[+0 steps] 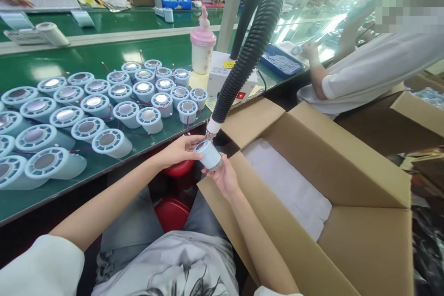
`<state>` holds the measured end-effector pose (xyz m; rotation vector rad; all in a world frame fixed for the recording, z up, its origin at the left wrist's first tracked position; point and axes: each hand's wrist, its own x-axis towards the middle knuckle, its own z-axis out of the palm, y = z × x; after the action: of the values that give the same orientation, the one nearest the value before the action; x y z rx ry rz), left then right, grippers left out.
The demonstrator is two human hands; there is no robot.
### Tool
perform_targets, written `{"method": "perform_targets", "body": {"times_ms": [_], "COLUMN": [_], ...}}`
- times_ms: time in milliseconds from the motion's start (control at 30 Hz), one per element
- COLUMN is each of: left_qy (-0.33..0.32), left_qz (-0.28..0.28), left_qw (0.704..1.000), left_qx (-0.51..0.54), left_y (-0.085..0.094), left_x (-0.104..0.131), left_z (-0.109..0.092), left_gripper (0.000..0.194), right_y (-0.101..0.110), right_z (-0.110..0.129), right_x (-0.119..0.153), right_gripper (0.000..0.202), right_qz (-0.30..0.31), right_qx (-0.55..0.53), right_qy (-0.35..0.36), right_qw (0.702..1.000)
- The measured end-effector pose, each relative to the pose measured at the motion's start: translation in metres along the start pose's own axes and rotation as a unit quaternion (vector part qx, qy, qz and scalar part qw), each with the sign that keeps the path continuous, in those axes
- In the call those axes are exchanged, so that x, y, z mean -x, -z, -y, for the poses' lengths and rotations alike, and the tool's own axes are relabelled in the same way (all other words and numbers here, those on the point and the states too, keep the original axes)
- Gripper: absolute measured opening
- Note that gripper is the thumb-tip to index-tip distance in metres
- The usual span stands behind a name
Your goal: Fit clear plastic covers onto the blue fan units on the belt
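Note:
A light blue plastic cylinder with a dark round disc in its end is held tilted between my hands, above my lap. My right hand grips its lower end, the fingers wrapped underneath. My left hand pinches its upper end, thumb on the near side and fingers by the rim. Just above that end is the white nozzle of a black corrugated hose; whether they touch I cannot tell. Several similar blue cylinders with red wires stand in rows on the green table to the left.
At my right an open cardboard box holds white sheet material. Behind the hose are a white device with a red switch and a pink-lidded bottle. Co-workers sit across the table and at the right, near a blue tray.

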<state>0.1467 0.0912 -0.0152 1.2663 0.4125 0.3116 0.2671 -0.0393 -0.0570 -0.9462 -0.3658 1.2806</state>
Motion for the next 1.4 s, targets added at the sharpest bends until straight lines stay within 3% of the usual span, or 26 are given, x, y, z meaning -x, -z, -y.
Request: {"method": "perform_targets", "body": {"times_ms": [267,467,633,933,1067,1233,1400], "left_qy": [-0.004,-0.068,-0.081,-0.083,-0.080,-0.044,-0.009], "left_qz": [0.003,0.035,0.034,-0.005,-0.022,-0.009,0.019], "left_qw": [1.000,0.996,0.993,0.994,0.994,0.998,0.997], "left_qx": [-0.020,-0.047,-0.074,-0.072,-0.064,-0.044,-0.080], "left_y": [0.006,-0.007,-0.018,-0.018,-0.007,0.002,0.001], "left_x": [0.034,0.082,0.116,0.157,0.139,0.064,0.006], "left_z": [-0.006,-0.016,-0.027,-0.034,-0.030,-0.017,-0.014], "left_gripper": [0.060,0.063,0.070,0.067,0.062,0.063,0.066], "right_y": [-0.010,-0.028,-0.051,-0.072,-0.065,-0.038,-0.013], "right_z": [0.009,0.031,0.048,0.037,0.019,-0.005,-0.009], "right_x": [0.007,0.042,0.071,0.089,0.071,0.031,0.001], "right_gripper": [0.048,0.044,0.042,0.041,0.040,0.036,0.038], "right_qz": [0.035,0.082,0.118,0.116,0.079,-0.012,-0.045], "right_qx": [0.036,0.119,0.178,0.195,0.144,0.034,-0.013], "right_qy": [-0.022,-0.047,-0.066,-0.065,-0.053,-0.001,0.034], "right_qw": [0.998,0.988,0.975,0.972,0.985,0.999,0.998]}}
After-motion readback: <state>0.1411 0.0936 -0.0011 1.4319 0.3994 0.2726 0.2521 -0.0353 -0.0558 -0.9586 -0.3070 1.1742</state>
